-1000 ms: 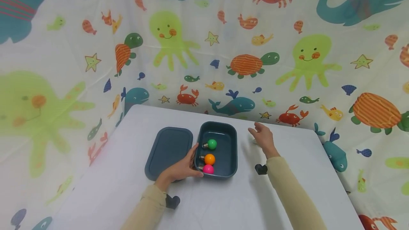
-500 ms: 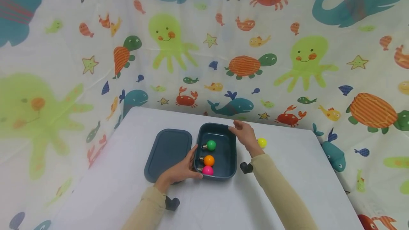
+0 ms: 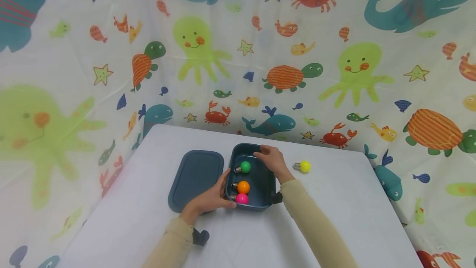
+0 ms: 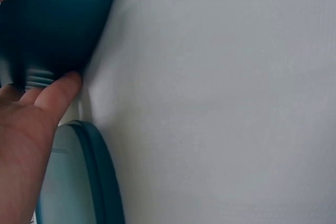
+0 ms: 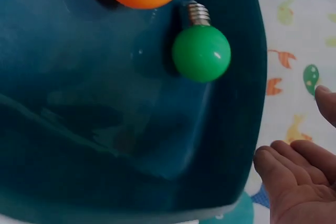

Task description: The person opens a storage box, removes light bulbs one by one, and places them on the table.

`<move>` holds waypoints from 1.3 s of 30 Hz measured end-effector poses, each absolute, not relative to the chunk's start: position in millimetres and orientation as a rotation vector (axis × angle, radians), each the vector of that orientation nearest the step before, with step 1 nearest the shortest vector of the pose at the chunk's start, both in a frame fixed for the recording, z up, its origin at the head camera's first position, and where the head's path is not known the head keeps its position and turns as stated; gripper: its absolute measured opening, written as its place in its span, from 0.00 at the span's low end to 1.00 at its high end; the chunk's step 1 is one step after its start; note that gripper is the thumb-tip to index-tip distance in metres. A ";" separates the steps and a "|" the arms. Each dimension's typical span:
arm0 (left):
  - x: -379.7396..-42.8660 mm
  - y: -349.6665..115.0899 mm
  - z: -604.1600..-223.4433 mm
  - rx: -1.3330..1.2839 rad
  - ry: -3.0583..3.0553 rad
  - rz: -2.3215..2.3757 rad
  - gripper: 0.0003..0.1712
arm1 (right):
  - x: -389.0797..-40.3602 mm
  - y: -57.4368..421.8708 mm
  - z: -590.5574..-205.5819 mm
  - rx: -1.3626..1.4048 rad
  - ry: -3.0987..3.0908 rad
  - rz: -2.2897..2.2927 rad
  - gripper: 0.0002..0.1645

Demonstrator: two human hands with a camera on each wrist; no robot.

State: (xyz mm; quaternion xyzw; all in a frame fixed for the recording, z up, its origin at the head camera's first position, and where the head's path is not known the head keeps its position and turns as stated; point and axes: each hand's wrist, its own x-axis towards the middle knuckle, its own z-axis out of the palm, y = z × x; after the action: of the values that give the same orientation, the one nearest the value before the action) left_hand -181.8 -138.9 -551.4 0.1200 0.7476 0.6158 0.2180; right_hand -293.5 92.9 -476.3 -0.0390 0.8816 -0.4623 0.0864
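Observation:
A dark blue box holds a green light bulb, an orange one and a pink one, lying along its left side. My left hand holds the box at its near left corner, fingers on the left wall and thumb at the front. In the left wrist view, fingertips touch the box's outer wall. Over the box's far right part is my right hand, empty, thumb apart from the fingers. The right wrist view shows that hand beside the rim, near the green bulb.
A flat dark blue lid lies left of the box, partly behind my left hand. On the white table, right of the box, lies a yellow bulb. A curtain printed with sea animals hangs behind the table.
My right hand has moved left, away from the yellow bulb, and over the box. The yellow bulb is uncovered now. The green bulb has shifted slightly; my left hand stays put.

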 end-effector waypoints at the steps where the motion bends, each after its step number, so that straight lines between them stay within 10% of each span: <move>1: -181.8 -139.1 -551.3 0.331 2.071 1.704 0.67 | -293.3 91.4 -477.2 -0.110 2.621 -1.378 0.35; 39: -182.5 -140.8 -552.8 0.331 2.100 1.681 0.66 | -286.8 56.4 -505.4 -0.080 2.675 -1.065 0.34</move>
State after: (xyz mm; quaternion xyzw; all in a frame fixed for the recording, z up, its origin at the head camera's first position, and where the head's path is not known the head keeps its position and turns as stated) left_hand -182.5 -140.8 -552.8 0.1194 0.7569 0.6058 0.2141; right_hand -286.8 56.4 -505.4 -0.0274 0.9209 -0.3664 0.1301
